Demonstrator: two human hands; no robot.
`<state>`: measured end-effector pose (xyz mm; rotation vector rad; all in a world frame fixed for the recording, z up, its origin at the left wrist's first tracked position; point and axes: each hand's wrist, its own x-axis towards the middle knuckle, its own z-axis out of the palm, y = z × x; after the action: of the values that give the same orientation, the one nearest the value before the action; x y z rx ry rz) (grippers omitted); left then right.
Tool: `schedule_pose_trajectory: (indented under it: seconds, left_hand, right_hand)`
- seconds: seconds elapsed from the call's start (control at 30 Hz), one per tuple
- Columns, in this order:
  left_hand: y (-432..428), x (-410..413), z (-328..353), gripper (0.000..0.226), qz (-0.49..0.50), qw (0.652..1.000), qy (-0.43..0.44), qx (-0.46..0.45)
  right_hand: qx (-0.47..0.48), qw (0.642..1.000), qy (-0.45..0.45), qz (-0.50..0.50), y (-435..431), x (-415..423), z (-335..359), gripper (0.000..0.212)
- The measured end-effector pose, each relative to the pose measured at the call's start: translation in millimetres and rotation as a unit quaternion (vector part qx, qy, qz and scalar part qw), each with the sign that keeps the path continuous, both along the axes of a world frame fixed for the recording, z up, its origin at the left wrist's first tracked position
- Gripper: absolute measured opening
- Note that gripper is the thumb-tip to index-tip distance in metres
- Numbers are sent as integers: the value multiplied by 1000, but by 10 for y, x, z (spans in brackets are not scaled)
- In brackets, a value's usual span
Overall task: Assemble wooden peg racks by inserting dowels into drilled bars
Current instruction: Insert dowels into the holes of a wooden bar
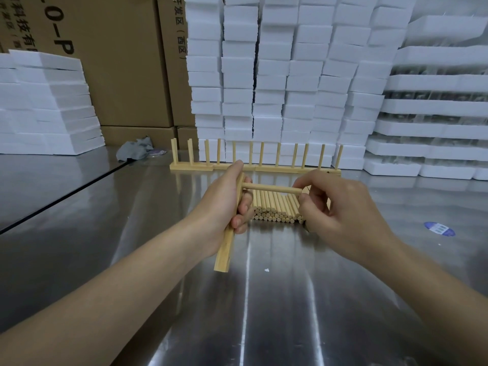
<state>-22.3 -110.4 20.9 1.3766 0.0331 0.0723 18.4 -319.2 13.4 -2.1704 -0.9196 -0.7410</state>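
Head view, steel table [264, 313] (dowels [274, 210]), foam stacks [277, 75]

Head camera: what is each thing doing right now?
Left hand: grips the bar.
Right hand: pinches the dowel.
Bar: held off the table, tilted.
Dowel: sideways, one end meeting the bar.
Dowel pile: lying on the table.
Finished racks: standing, pegs up.
Cloth: crumpled.

The gripped bar [224, 249] and dowel [269, 188] are coloured pale natural wood. The same tone is shown by the dowel stack [274, 210] just behind the grip and the racks [277, 169] beyond. The table [264, 313] beneath is brushed silver, streaked lengthwise. Behind, foam blocks [277, 75] are white; cartons [118, 62] are brown, printed black. A blue sticker [439, 228] is seen rightward.
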Motion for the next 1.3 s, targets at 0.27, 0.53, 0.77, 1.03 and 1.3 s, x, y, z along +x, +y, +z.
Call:
schedule_pose_trajectory:
  seconds: [0.27,0.53,0.77,1.03,1.3]
  left_hand:
    - [16,61,-71,41,-4,999,-1,36]
    - [14,92,-98,23,3,998,-3,56]
    - [5,68,-83,19,-3,999,11,38]
    - [30,87,-83,38,-37,998,48,-1]
    - [61,92,-29,40,-80,993,81,-34]
  right_hand:
    - [10,1000,-10,-17,-5,9,-24,12]
    - [24,1000,-14,-13,2,36,-53,9]
    - [17,1000,-11,7,8,73,-112,13]
    - [12,1000,4,-9,7,55,-72,24]
    - [41,998,48,11,4,64,-73,20]
